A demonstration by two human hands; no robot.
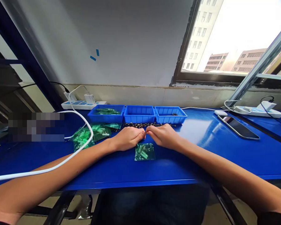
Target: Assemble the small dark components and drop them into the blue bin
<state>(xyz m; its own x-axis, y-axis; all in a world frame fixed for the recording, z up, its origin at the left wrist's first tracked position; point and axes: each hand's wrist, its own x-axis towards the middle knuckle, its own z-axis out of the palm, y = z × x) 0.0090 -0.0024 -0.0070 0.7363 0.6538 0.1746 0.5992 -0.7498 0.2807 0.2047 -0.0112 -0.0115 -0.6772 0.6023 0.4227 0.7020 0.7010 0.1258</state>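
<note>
**Item in hand.** Small part (145, 132), pinched where the two hands meet over the middle of the counter (201, 156), just near of the dark pile. It is too small to identify.

**Left hand** (127, 138). Knuckles up and resting on the counter, with the fingers curled and the thumb and forefinger closed on the small part from the left.

**Right hand** (164, 136). Mirrors the left, with its fingers curled and the tips closed on the same part from the right.

**Step, as judged.** This looks like fine two-handed work on one piece, either joining it or pulling it apart. Whatever comes next calls for a steady fingertip grip and very little force, with both wrists braced on the counter.

**Just near of the hands.** One small green bag (144, 152) lies flat, with pale pieces inside.

**Just far of the hands.** A pile of dark loose parts (142, 125) lies along the front of the trays.

**Far row.**
- Left blue tray (106, 119), holding green bags.
- Middle blue tray (139, 119), contents not visible.
- Right blue tray (170, 120), holding a few dark pieces.

**Left.**
- A heap of green bags (91, 134).
- A white cable (79, 150) looping over the left forearm.
- A power strip (83, 105) at the wall.

**Right.**
- A phone (239, 127) lying face up.
- A second power strip (259, 111) beyond the phone.
</note>
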